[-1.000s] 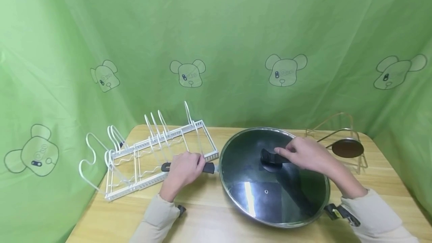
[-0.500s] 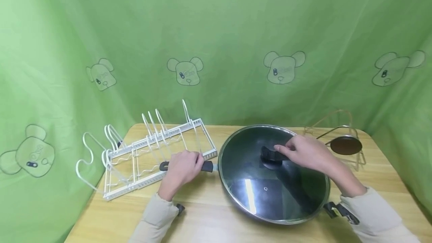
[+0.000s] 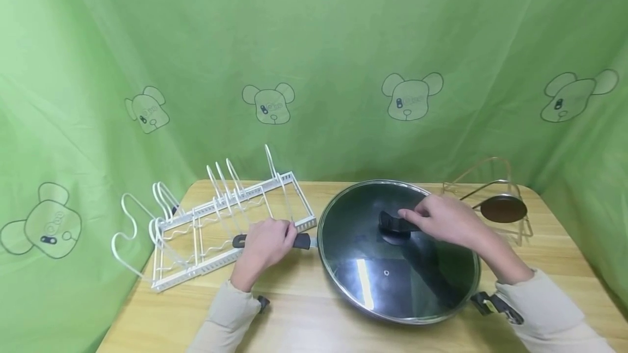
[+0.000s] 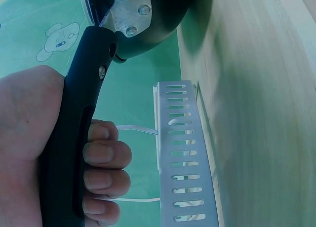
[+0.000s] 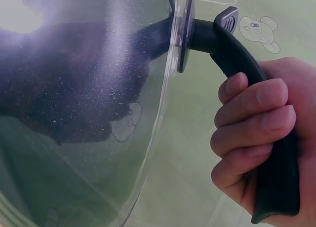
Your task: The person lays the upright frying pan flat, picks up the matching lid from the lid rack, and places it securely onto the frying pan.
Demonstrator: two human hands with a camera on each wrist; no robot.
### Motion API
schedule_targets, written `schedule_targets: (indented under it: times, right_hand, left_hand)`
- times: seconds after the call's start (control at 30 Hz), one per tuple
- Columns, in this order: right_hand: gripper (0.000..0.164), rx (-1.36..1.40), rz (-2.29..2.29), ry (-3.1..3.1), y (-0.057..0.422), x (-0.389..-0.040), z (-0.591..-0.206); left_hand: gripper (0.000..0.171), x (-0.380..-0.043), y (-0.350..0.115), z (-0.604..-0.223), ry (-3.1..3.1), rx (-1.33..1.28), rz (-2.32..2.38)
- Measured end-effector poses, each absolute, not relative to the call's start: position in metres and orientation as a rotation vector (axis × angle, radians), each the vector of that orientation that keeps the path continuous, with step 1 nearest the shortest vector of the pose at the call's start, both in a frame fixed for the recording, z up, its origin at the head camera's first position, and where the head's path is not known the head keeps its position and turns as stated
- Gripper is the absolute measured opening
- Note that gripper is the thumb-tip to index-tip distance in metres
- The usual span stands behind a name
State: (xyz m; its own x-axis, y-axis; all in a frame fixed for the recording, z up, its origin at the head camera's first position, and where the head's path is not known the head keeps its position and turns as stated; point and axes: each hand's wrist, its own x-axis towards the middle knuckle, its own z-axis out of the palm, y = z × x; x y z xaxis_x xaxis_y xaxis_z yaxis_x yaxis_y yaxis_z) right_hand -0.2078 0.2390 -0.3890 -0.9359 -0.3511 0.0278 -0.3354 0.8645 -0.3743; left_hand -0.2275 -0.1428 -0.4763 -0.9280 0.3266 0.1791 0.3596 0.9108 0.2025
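Note:
A large dark frying pan [image 4: 163, 19] sits right of centre, covered by a round glass lid [image 3: 358, 217] with a metal rim. My left hand [image 3: 267, 244] grips the pan's black handle [image 3: 301, 241]; in the left wrist view the fingers [image 4: 106, 153] curl round that handle. On the lid's black handle [image 3: 390, 222] my right hand [image 3: 448, 219] has its grip, and the right wrist view has the fingers [image 5: 252, 113] wrapped round it. The lid appears to lie on the pan, hiding its inside.
At the left a white wire pan rack [image 3: 221, 257] stands on the wooden table [image 3: 314, 309], its front rail just behind the left hand. A gold-toned wire stand [image 3: 507, 170] with a dark round disc [image 3: 503, 209] is at the right rear. Green cloth [image 3: 333, 42] hangs behind and at both sides.
The whole scene shifted slightly as the head camera moved. Both hands keep their grips, and the pan and lid show no clear movement.

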Motion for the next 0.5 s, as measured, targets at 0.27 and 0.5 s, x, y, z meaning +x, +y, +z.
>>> schedule_targets:
  times: [0.27, 0.5]
  right_hand:
    - [0.056, -0.565, -0.595, 3.004, 0.2365, -0.2047, -0.3879]
    - [0.055, -0.553, -0.586, 2.98, 0.2364, -0.2031, -0.3851]
  left_hand:
    - [0.05, -0.2229, -0.1441, -0.4699, -2.928, -0.532, -0.344]
    - [0.049, -0.2219, -0.1416, -0.4706, -2.943, -0.519, -0.368]
